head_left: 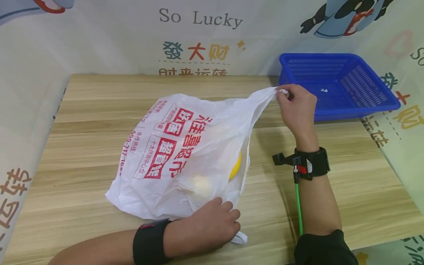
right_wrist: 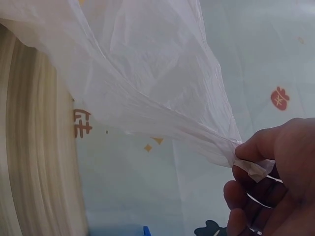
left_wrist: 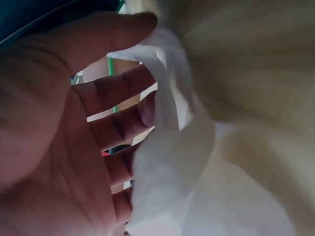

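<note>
A white plastic bag (head_left: 149,191) with red print lies across the middle of the wooden table, its mouth spread toward the right. Through the mouth shows part of a yellow thing (head_left: 236,168); other pale yellowish shapes show faintly through the plastic. My right hand (head_left: 296,108) pinches one handle of the bag between thumb and fingers, lifted up and away to the right. At the near side, my left hand (head_left: 205,226) grips the other handle, whose white end sticks out below the fingers. In the left wrist view the handle plastic (left_wrist: 170,93) runs between thumb and fingertips.
A blue plastic basket (head_left: 331,110) with slotted walls stands at the table's back right, just behind my right hand, with a small white scrap (head_left: 324,90) inside. The wooden table (head_left: 82,110) ends against a printed backdrop. A green cable (head_left: 299,206) runs along the right forearm.
</note>
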Action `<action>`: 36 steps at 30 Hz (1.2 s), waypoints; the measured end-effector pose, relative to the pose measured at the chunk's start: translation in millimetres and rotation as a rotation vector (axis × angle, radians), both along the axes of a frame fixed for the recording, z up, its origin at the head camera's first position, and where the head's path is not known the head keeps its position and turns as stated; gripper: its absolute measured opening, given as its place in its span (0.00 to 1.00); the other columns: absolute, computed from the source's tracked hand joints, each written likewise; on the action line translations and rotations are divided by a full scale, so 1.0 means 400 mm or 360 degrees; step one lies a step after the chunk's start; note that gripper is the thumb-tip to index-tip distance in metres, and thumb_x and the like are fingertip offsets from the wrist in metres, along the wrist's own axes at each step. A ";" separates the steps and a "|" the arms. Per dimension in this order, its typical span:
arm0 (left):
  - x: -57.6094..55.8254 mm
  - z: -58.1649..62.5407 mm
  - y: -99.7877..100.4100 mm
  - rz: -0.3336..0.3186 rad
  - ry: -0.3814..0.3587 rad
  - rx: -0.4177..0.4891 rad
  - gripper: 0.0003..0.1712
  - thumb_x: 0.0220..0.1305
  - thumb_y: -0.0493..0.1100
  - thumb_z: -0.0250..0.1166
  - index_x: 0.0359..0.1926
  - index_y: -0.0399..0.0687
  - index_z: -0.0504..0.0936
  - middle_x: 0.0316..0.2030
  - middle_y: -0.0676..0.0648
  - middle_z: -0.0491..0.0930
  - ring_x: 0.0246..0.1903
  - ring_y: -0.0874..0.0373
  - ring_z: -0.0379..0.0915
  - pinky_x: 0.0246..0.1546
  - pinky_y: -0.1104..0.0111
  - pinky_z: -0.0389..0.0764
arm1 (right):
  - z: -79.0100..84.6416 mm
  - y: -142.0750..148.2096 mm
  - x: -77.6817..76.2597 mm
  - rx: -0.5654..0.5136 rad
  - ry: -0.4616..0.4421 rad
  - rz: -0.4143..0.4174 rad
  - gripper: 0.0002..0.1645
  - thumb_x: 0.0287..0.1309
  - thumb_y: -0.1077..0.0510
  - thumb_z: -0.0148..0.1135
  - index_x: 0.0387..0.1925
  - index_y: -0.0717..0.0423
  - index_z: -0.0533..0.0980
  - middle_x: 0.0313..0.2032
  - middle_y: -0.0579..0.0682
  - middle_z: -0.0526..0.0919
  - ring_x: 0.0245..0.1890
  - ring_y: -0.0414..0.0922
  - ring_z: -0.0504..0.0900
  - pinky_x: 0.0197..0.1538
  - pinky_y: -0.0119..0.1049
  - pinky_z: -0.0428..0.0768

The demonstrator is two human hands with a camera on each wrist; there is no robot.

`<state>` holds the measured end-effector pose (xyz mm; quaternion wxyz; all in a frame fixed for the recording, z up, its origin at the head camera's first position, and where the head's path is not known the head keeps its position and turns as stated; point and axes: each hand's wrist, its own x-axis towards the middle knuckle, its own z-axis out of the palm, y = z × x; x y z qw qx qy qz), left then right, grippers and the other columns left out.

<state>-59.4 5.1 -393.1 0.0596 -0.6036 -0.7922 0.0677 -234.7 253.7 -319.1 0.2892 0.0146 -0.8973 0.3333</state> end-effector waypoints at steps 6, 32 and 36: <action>0.001 -0.013 0.006 -0.0011 0.0049 -0.0001 0.05 0.65 0.51 0.65 0.34 0.69 0.87 0.33 0.60 0.76 0.31 0.60 0.70 0.28 0.69 0.63 | -0.003 0.003 0.000 0.0005 -0.0001 0.0023 0.12 0.66 0.64 0.60 0.43 0.68 0.84 0.34 0.63 0.85 0.28 0.45 0.72 0.34 0.28 0.65; -0.139 0.135 -0.107 0.0116 -0.0249 0.0676 0.07 0.57 0.43 0.70 0.27 0.51 0.79 0.23 0.57 0.75 0.29 0.59 0.71 0.29 0.70 0.70 | 0.023 0.008 0.025 0.0161 -0.0060 0.0272 0.16 0.57 0.73 0.60 0.46 0.65 0.86 0.38 0.60 0.86 0.27 0.44 0.72 0.31 0.25 0.65; -0.173 0.175 -0.150 0.0223 -0.0303 0.0856 0.04 0.56 0.40 0.72 0.31 0.48 0.84 0.25 0.55 0.79 0.28 0.57 0.71 0.29 0.70 0.72 | 0.027 0.009 0.028 0.0182 -0.0075 0.0288 0.15 0.60 0.72 0.61 0.47 0.65 0.85 0.39 0.60 0.85 0.28 0.44 0.73 0.32 0.24 0.65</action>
